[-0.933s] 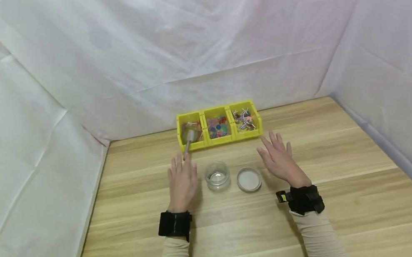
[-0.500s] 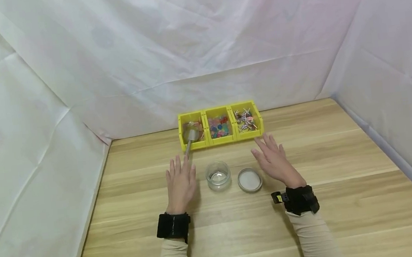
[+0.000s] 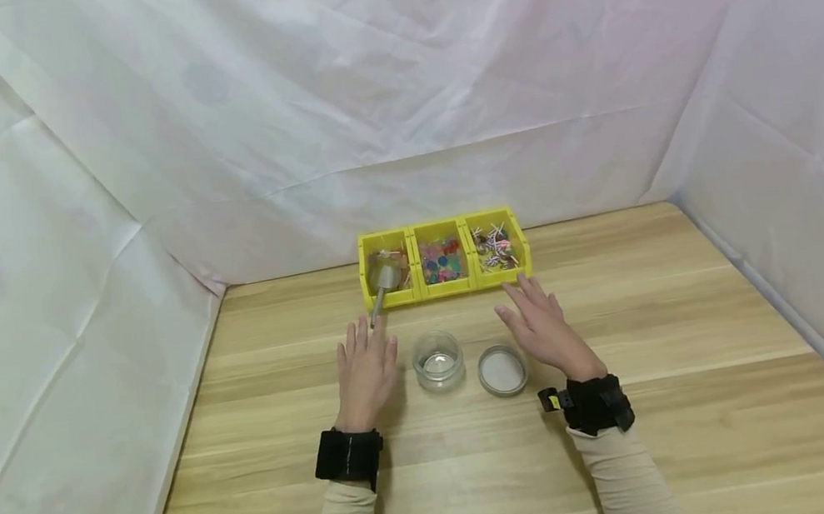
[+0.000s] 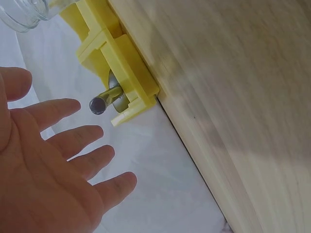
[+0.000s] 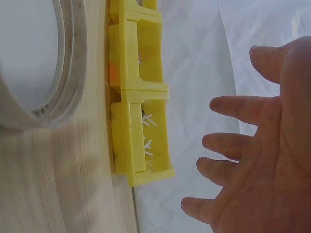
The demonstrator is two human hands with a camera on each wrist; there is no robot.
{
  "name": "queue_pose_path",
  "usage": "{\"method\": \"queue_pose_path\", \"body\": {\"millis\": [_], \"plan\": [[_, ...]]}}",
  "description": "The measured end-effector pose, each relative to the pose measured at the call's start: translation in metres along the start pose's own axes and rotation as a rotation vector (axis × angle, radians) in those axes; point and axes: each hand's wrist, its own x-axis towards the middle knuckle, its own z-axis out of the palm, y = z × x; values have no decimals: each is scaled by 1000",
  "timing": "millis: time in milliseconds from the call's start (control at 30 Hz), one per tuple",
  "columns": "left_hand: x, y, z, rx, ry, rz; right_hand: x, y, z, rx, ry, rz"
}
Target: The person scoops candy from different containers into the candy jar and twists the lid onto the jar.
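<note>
My left hand [image 3: 366, 379] is held palm down with fingers spread, left of a clear jar [image 3: 438, 363] that stands without its lid. Nothing is in it. The right hand [image 3: 546, 331], also empty with fingers apart, is up and to the right of a round lid [image 3: 503, 370] lying beside the jar. Behind them stands a yellow three-part bin [image 3: 446, 290]. A metal scoop [image 3: 386, 280] leans in its left compartment, handle [image 4: 101, 103] pointing toward my left fingertips. Colourful pieces [image 3: 443, 264] fill the middle compartment, and white-stick lollipops [image 3: 496, 248] the right one.
The wood-grain table [image 3: 481, 484] holds everything. White cloth [image 3: 398, 124] hangs close behind the bin, and more cloth [image 3: 50, 328] walls off the left side and the right. Black bands with cameras [image 3: 598, 405] are strapped round both wrists.
The right hand has drifted left, closer to the lid. My left hand has barely moved. The bin, jar and lid appear slightly lower in the view.
</note>
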Motion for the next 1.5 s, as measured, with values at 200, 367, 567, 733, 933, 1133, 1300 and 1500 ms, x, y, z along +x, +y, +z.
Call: {"method": "queue_pose_path", "body": {"millis": [200, 367, 567, 733, 933, 1133, 1300, 1500], "plan": [[-1, -2, 0, 1, 1, -4, 3, -6, 4, 12, -15, -15], [-1, -5, -1, 6, 7, -8, 4, -9, 7, 1, -44, -24], [-1, -7, -1, -6, 22, 0, 4, -9, 7, -2, -61, -37], [0, -8, -1, -3, 11, -3, 5, -11, 7, 14, -75, -49], [0, -8, -3, -18, 8, -13, 9, -14, 8, 56, -93, -66], [-1, -10, -7, -40, 15, -18, 13, -20, 9, 62, -104, -91], [-1, -15, -11, -55, 23, -14, 17, -28, 9, 57, -115, -112], [-1, -18, -13, -65, 30, -13, 25, -37, 9, 37, -137, -145]]}}
